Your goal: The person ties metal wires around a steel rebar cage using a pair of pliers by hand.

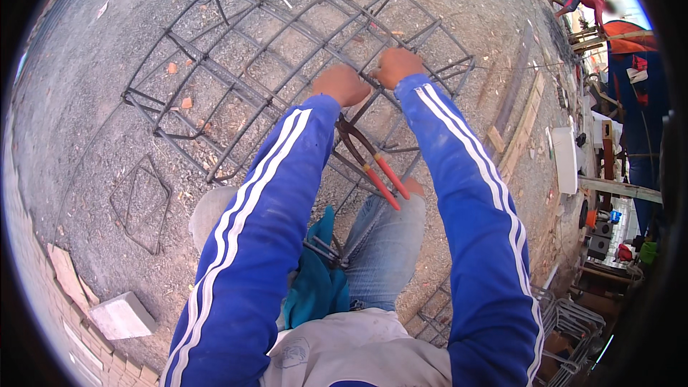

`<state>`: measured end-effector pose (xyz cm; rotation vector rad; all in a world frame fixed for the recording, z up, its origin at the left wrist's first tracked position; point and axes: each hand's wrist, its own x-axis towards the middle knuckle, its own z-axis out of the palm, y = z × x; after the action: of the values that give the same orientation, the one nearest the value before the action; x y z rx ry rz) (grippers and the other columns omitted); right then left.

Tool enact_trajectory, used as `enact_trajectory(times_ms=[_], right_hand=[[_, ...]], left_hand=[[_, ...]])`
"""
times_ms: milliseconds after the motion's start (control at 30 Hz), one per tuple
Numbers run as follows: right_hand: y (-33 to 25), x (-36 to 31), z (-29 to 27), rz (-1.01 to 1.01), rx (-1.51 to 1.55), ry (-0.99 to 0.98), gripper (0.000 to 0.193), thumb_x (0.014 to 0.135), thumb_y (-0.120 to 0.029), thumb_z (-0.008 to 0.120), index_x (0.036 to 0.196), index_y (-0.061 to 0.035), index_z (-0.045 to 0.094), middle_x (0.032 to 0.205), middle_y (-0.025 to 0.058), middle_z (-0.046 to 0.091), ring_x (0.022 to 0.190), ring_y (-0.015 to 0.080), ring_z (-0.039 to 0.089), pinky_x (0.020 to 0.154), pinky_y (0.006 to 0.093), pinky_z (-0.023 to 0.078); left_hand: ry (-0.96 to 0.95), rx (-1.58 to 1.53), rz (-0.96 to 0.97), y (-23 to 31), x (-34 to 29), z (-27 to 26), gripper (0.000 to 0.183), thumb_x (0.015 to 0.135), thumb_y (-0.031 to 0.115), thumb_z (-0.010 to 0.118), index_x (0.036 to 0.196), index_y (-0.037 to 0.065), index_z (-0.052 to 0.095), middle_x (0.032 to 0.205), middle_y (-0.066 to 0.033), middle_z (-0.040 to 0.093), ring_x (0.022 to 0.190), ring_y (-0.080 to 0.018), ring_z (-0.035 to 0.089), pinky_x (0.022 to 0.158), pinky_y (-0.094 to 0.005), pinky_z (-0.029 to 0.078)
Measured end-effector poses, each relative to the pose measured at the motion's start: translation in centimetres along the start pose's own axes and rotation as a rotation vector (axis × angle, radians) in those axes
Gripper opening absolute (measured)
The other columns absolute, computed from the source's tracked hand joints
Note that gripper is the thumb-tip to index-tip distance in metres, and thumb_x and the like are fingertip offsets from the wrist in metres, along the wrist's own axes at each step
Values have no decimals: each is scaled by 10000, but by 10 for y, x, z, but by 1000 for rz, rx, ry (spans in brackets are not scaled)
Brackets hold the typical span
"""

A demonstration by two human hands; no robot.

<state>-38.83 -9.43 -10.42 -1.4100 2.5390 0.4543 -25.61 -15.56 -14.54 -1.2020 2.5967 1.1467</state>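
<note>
1. The left hand [341, 85] and right hand [396, 67] are curled in close, knuckles up, thumb sides nearly meeting. What the fingers grip is hidden, so I cannot tell whether they hold wire, a bar or nothing.
2. The cage of steel bars [269, 100] lies right under the fingers and spreads out beyond them and to their left. The step looks like hand work at one bar joint; a good job would have the bars seated snugly against each other, with one hand steadying while the other works.
3. Fingertips this close to crossing steel could get pinched, so gentle pressure and a check for sharp ends make sense.
4. The pliers [369, 172] sit just below the left fingers, toward the body, red handles spread a little and pointing at the knee. That is a handy spot, though a knock could drop them through the bars.
5. Farther back toward the body, the teal cloth [319, 290] hangs between the legs; it is best clear of any bar end.
6. Well left of the fingers, a bent steel loop [168, 197] lies on the gravel: mind it when shifting feet.
</note>
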Motion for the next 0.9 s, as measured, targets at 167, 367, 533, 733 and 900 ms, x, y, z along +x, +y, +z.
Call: enact_trajectory(times_ms=[167, 367, 533, 733, 900], right_hand=[[-11, 5, 0, 73, 85, -15, 303, 766, -247, 661, 986, -49, 727, 1047, 181, 695, 1005, 337, 667, 868, 433, 521], [-4, 1, 10, 105, 153, -21, 321, 771, -260, 659, 987, -32, 724, 1029, 204, 696, 982, 339, 677, 862, 423, 523], [-17, -4, 2, 157, 160, 11, 323, 767, -270, 666, 973, -29, 728, 1004, 211, 700, 963, 335, 685, 834, 412, 534], [-14, 0, 7, 94, 135, 13, 310, 758, -264, 677, 951, -28, 731, 997, 203, 703, 950, 334, 688, 820, 417, 538], [-15, 0, 13, 87, 129, 67, 270, 756, -248, 678, 919, -40, 735, 960, 205, 705, 921, 342, 690, 808, 425, 540]], left_hand=[[14, 32, 304, -23, 32, 7, 286, 750, 243, 597, 920, 51, 721, 967, -198, 694, 912, -356, 670, 812, -401, 521], [-168, 326, 481, -13, 18, -22, 321, 813, 210, 514, 1000, 40, 713, 1081, -221, 665, 1033, -388, 631, 906, -449, 490], [-80, 313, 489, -21, 27, -19, 290, 820, 193, 513, 971, 60, 722, 1071, -212, 671, 1016, -373, 644, 888, -451, 502], [-94, 82, 289, -8, 12, -28, 301, 818, 197, 496, 968, 59, 717, 1090, -199, 665, 1015, -381, 640, 899, -459, 495], [-75, 280, 439, -19, 29, -16, 325, 817, 230, 488, 961, 55, 721, 1076, -229, 659, 1012, -395, 636, 906, -450, 488]])
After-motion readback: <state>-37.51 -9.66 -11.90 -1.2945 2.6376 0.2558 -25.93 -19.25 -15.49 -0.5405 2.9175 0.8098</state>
